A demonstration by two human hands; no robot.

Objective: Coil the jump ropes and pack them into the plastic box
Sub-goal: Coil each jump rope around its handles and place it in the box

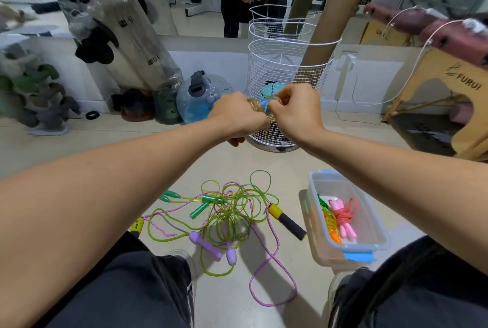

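Note:
Both my hands are raised in front of me around a coiled jump rope (264, 105) with blue handles and clear yellowish cord. My left hand (236, 116) grips the bundle from the left. My right hand (295, 108) pinches the cord wrapped round it from the right. On the floor below lies a tangle of jump ropes (229, 211): yellow-green cords with green handles, a pink cord with purple handles (206, 244), and a yellow-and-black handle (287, 220). The clear plastic box (369, 244) at the right holds two coiled ropes, one pink (343, 215), one orange and green (328, 218).
A white wire basket (285, 68) with cardboard tubes stands right behind my hands. Weights and a water-filled bag (198, 97) line the wall at left. A cardboard stand (449, 95) is at right. My knees frame the floor pile; a mirror shows a seated person.

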